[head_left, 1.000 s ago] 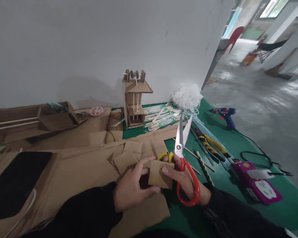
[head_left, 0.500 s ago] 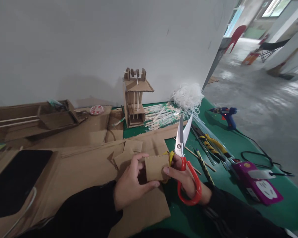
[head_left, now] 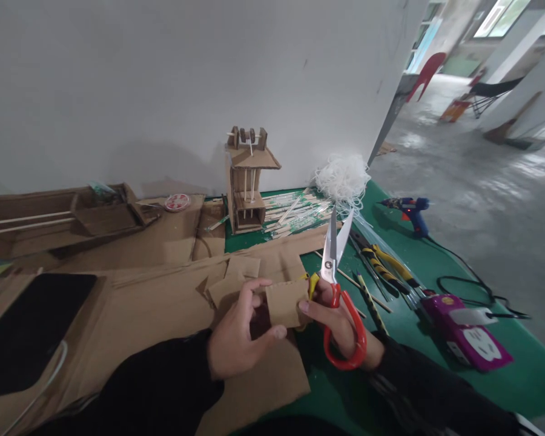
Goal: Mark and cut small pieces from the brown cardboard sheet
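Note:
Between my two hands is a small square cardboard piece point(head_left: 287, 304). My left hand point(head_left: 238, 333) is curved around its left side, index finger at the top corner and thumb by the lower edge. With thumb and fingers my right hand point(head_left: 338, 318) pinches the piece's right edge. The same hand carries red-handled scissors point(head_left: 330, 264), blades apart and pointing up, away from the piece. A small yellow strip-like thing point(head_left: 313, 283) shows by my right fingers; its kind is unclear. Below lie cardboard sheets point(head_left: 158, 315) and a few cut scraps point(head_left: 244, 267).
A cardboard tower with sticks point(head_left: 247, 188) stands by the wall, beside wrapped sticks point(head_left: 295, 212) and white cord point(head_left: 343, 178). Pliers point(head_left: 393, 269), a glue gun point(head_left: 411, 212) and a purple power strip point(head_left: 467, 333) lie right. A black tablet point(head_left: 31, 327) and cardboard trough point(head_left: 36, 221) are left.
The view has shifted very slightly. My left thumb has moved a little up and away from the cardboard's lower edge; both hands and the scissors are otherwise nearly unchanged.

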`<state>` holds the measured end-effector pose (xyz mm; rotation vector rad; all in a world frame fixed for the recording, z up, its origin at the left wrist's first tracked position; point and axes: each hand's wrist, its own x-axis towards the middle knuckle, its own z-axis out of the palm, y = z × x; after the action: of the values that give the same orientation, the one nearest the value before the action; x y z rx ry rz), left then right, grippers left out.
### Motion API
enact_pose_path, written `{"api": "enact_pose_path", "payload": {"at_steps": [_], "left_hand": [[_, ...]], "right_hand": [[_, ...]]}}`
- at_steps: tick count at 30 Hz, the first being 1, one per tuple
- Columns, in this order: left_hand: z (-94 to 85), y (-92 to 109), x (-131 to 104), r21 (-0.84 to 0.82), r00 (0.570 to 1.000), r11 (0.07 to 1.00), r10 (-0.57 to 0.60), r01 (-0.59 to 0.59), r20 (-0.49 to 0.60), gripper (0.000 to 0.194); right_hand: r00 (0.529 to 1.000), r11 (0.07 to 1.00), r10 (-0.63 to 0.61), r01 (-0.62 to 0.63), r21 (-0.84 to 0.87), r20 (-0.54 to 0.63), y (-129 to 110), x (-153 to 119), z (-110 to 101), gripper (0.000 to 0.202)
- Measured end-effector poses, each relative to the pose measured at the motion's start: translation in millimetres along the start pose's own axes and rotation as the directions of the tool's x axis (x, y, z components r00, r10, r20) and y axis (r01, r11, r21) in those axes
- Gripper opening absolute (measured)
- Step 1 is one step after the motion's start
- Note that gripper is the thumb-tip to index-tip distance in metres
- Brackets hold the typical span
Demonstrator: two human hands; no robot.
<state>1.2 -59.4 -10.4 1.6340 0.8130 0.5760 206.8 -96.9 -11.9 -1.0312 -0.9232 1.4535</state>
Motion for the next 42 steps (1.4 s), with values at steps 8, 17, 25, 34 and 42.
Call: {"api": "enact_pose_path", "payload": {"at_steps": [8,17,25,34,42], "left_hand": [[2.9,2.1,3.2,-0.162,0.998,0.986,-0.053,0.048,-0.023,0.049],[2.3,2.2,3.1,-0.193,0.996,0.978,-0.090,0.083,-0.027,0.039],[-2.2,8.3,3.5,-0.071,0.996,0.996,-0.060,0.055,-0.069,0.040],[-10.4,33.8,7.3,-0.327,0.975,0.923,-0.222,0.203,-0.020,0.034],[-29.5,50.1,13.6,-0.546,0.913,0.831,-0.300,0.108,-0.276,0.035]], "right_hand": [[0.999,0.984,0.035,-0.038,0.173,0.017,2.2,0.3,1.9,0.024],[0.996,0.957,0.078,-0.061,0.284,-0.049,8.3,4.1,-0.4,0.023],[1.000,1.000,-0.018,0.018,0.025,-0.016,2.4,0.7,-3.8,0.019],[0.992,0.972,-0.084,0.102,-0.213,0.094,-16.1,-9.9,-3.7,0.022],[0.985,0.981,-0.165,0.170,-0.097,0.057,-9.3,-6.9,-6.1,0.030]]}}
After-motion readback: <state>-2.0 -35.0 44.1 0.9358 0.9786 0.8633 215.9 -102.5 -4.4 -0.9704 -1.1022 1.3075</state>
